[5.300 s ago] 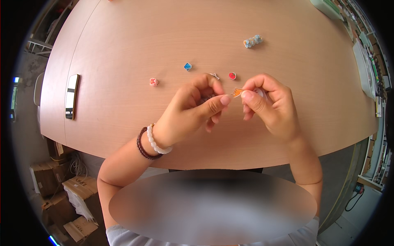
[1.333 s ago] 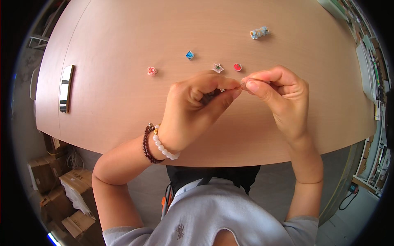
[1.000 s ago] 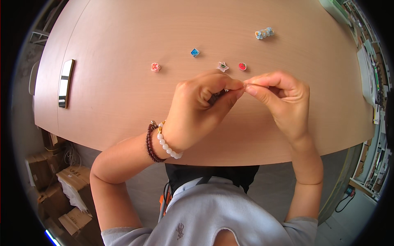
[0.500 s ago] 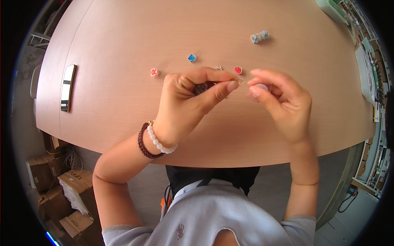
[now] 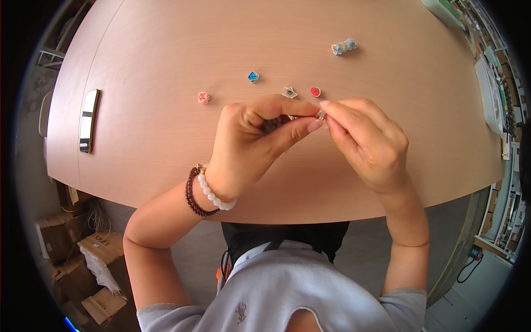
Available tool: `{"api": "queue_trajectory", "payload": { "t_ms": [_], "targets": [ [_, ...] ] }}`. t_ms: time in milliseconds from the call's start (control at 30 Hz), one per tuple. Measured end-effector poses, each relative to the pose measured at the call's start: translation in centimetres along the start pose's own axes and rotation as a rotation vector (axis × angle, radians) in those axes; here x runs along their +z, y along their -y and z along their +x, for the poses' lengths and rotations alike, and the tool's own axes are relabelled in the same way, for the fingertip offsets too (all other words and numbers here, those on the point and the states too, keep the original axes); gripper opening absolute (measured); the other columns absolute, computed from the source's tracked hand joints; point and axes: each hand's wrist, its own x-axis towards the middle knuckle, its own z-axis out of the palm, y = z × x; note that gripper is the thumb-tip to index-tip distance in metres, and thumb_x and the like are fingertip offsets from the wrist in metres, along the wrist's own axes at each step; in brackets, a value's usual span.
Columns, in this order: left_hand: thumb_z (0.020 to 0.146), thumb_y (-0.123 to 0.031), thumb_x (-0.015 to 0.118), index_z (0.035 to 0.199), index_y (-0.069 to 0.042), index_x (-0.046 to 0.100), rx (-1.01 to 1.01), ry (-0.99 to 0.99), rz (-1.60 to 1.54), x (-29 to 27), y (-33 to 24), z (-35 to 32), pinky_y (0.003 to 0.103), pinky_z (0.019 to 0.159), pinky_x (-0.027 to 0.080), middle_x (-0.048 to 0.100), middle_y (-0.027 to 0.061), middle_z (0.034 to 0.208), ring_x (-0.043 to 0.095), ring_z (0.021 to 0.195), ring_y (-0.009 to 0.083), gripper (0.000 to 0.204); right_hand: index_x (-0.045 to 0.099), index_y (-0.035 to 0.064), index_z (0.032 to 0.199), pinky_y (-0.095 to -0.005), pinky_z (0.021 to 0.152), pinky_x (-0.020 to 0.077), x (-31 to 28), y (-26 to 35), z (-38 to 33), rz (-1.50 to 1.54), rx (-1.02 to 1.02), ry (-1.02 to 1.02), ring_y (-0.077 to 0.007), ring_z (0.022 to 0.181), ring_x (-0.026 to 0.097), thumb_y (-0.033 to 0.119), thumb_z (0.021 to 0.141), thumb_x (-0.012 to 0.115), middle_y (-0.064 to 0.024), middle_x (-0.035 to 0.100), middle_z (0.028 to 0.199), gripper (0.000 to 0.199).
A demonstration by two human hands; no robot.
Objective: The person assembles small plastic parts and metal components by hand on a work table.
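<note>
Above the table my left hand (image 5: 243, 135) is closed, thumb and forefinger pinching a small clear, shiny piece (image 5: 321, 114) too tiny to name. My right hand (image 5: 369, 138) meets it fingertip to fingertip, its thumb and forefinger closed at the same piece. Whatever lies deeper in the right fingers is hidden. Just beyond the hands are a pale pinkish, angular trinket (image 5: 290, 92) and a red round one with a white rim (image 5: 315, 92). Farther left sit a blue diamond-shaped trinket (image 5: 253, 76) and a pink flower-like one (image 5: 204, 97).
A light-blue, bumpy cylinder-shaped trinket (image 5: 344, 46) lies at the far right of the wooden table (image 5: 166, 166). On the left rests a phone (image 5: 89, 122). Cardboard boxes (image 5: 102, 246) stand on the floor at lower left; shelving (image 5: 500, 221) runs along the right.
My right hand has come left and closed at the left fingertips. The pale round thing that showed between its fingers is now hidden. The left hand has barely moved.
</note>
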Motion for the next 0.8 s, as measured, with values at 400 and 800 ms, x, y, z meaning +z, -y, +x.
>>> {"api": "queue_trajectory", "payload": {
  "t_ms": [400, 800],
  "targets": [
    [0.081, -0.005, 0.066, 0.097, 0.0, 0.063, -0.067, -0.006, -0.076, 0.6, 0.2, -0.4, 0.014, 0.044, 0.037, 0.066, 0.0028, 0.079, 0.046, 0.052, 0.0008, 0.018, 0.053, 0.0036, 0.071, -0.0259, 0.039, 0.0407, 0.3, 0.1, -0.2, -0.098, -0.055, -0.004, -0.0133, 0.051, 0.054, -0.002, 0.066, 0.068, -0.0033, 0.053, 0.067, 0.017],
    [0.084, -0.009, 0.063, 0.103, 0.0, 0.061, -0.274, 0.236, -0.185, -0.5, 0.0, 0.3, 0.016, 0.05, 0.036, 0.06, -0.0024, 0.078, 0.043, 0.058, 0.0011, 0.021, 0.046, 0.0075, 0.064, -0.0267, 0.035, 0.0329, 0.3, 0.2, -0.5, -0.176, -0.107, 0.024, -0.0117, 0.043, 0.045, 0.001, 0.064, 0.065, -0.0021, 0.041, 0.06, 0.021]
  ]
}}
